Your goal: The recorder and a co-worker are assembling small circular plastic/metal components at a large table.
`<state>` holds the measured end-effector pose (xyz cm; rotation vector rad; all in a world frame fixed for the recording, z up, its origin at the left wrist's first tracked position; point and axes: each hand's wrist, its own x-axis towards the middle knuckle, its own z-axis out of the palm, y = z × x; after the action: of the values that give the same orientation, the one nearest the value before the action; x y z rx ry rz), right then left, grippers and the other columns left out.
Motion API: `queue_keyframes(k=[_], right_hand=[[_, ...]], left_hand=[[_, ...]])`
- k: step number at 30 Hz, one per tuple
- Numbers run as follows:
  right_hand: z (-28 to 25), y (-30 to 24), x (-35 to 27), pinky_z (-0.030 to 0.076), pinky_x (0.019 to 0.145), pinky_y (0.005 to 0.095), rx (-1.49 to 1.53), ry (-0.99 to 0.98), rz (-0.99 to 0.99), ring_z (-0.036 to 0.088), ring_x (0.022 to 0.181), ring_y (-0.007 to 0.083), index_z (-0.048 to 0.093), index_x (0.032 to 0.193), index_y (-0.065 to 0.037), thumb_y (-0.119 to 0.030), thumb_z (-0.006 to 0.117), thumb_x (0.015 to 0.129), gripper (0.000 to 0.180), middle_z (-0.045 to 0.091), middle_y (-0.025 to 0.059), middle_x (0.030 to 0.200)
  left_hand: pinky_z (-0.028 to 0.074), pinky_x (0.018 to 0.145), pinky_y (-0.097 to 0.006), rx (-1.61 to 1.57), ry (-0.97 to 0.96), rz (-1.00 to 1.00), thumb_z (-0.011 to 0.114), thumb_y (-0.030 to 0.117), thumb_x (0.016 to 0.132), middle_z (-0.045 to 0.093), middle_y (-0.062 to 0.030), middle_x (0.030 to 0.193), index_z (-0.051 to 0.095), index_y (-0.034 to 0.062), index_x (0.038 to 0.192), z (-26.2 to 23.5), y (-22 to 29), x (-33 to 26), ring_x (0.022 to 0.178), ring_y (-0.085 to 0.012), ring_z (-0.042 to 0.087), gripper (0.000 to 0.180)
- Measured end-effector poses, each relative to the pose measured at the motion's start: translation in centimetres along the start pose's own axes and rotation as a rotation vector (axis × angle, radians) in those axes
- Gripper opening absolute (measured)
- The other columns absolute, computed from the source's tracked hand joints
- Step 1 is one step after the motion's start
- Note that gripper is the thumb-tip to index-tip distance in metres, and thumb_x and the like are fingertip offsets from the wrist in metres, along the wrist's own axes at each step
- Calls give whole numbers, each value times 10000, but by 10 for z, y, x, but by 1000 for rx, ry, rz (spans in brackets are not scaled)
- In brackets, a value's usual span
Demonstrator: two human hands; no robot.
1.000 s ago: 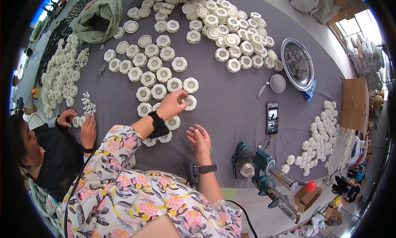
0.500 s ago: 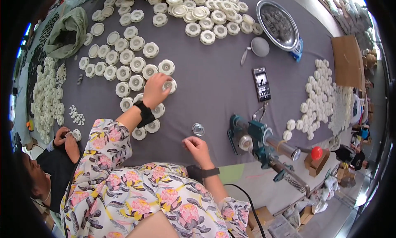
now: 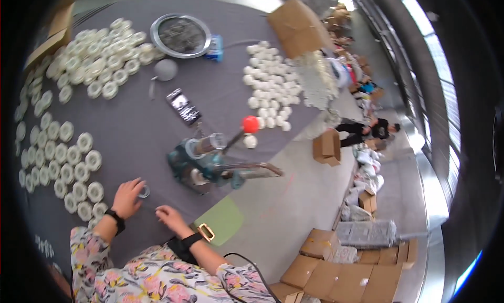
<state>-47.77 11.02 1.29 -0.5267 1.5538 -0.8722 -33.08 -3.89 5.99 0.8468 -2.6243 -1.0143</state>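
Note:
My left hand reaches over the grey cloth, its fingers stretched out at a small shiny ring-shaped part. The fingertips are at the ring's edge; whether they touch it I cannot tell. My right hand hovers by the table's front edge, fingers loosely bent and apart, with nothing seen in them. Many round white knob-like discs lie in rows to the left of my left hand. Beyond my hands to the right stands a green hand press with a red ball on its lever, slightly blurred.
A phone lies behind the press. Farther back are a metal bowl of small dark parts, a grey round object, and a heap of white discs. White caps spread at the right, near a cardboard box.
The view has swung to the right. My left hand has left the white disc at the group's edge and come to the shiny ring. My right hand stays near the table's front edge.

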Motion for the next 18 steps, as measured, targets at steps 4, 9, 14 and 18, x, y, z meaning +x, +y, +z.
queue_keyframes(k=[4, 9, 14, 18], right_hand=[[-13, 18, 2, 418, 573, 217, -23, 5, -35, 529, 658, 77, 565, 995, -48, -248, 539, 840, 255, 574, 2, 796], [-20, 18, 8, 413, 560, 212, -55, -32, 85, 535, 649, 75, 571, 985, -62, -315, 526, 840, 295, 585, -1, 802], [2, 0, 15, 420, 561, 214, -113, -79, 43, 537, 654, 75, 577, 976, -57, -311, 536, 834, 294, 583, -5, 785], [22, -2, 23, 432, 569, 228, -150, -160, -34, 537, 651, 83, 582, 938, -34, -300, 533, 837, 289, 574, 4, 763]], left_hand=[[357, 902, -403, -54, 154, -94, 650, 62, 628, 466, -158, 1155, 469, 46, 1115, 6, -14, -19, 1063, -331, 446, 520], [370, 886, -386, -98, 315, -209, 616, 0, 640, 481, -152, 1100, 483, 38, 1044, -13, -34, -52, 1031, -342, 458, 427], [394, 831, -352, -141, 511, -336, 586, -36, 650, 500, -142, 1034, 503, 26, 931, -26, -71, -89, 980, -327, 486, 300], [402, 784, -327, -188, 573, -438, 573, -48, 660, 510, -130, 940, 507, 11, 842, -37, -85, -114, 913, -301, 505, 203]])
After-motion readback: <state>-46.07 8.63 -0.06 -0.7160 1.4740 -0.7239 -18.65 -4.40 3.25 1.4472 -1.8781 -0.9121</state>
